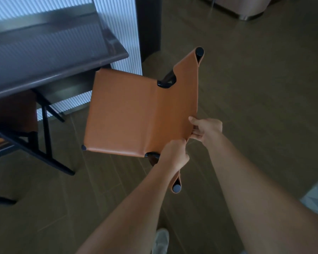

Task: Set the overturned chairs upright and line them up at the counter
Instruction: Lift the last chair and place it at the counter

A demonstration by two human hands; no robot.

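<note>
An orange leather chair (125,114) with a black tube frame stands upright in the middle of the view, its seat pointing left toward the dark counter (50,57). My left hand (173,156) grips the lower edge of the chair's backrest near the frame. My right hand (206,129) pinches the backrest's leather edge a little higher up. A second orange chair (13,114) sits tucked under the counter at the left, mostly hidden in shadow.
The counter's black legs (46,129) stand left of the chair. A ribbed glass wall (117,30) and a dark pillar (149,24) rise behind. Wood flooring (255,88) spreads to the right. A rounded pink unit (246,8) stands far back. My shoe (162,239) shows below.
</note>
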